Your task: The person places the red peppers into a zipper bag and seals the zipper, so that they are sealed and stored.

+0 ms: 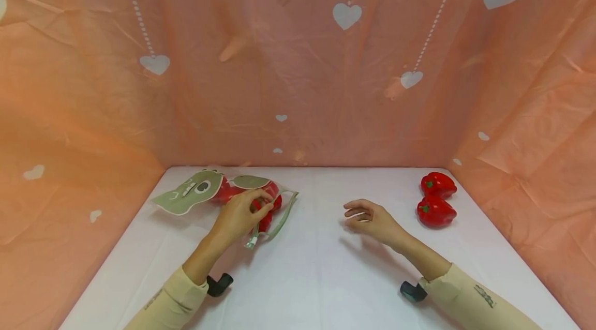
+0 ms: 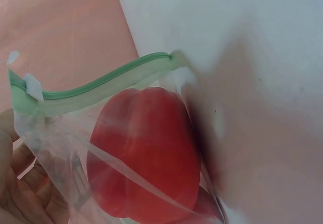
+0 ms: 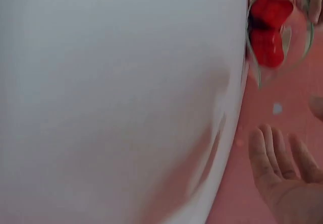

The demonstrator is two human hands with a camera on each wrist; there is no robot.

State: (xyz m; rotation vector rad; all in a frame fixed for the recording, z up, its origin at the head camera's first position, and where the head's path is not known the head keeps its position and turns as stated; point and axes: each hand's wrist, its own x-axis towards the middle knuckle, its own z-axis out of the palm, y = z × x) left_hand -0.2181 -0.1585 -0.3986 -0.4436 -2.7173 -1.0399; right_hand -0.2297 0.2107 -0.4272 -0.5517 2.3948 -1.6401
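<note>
A clear zip bag printed with a green cartoon face lies on the left of the white table. Its green zip edge gapes toward the right and carries a white slider. Red bell peppers are inside, partly covered by the print and the hand. My left hand grips the bag near its mouth, thumb and fingers at the upper edge. Raised over the middle right of the table, my right hand holds nothing, its fingers loosely bent and apart.
Two more red bell peppers, a rear one and a front one, sit together near the table's right edge. Pink cloth with white hearts rises behind and on both sides of the table.
</note>
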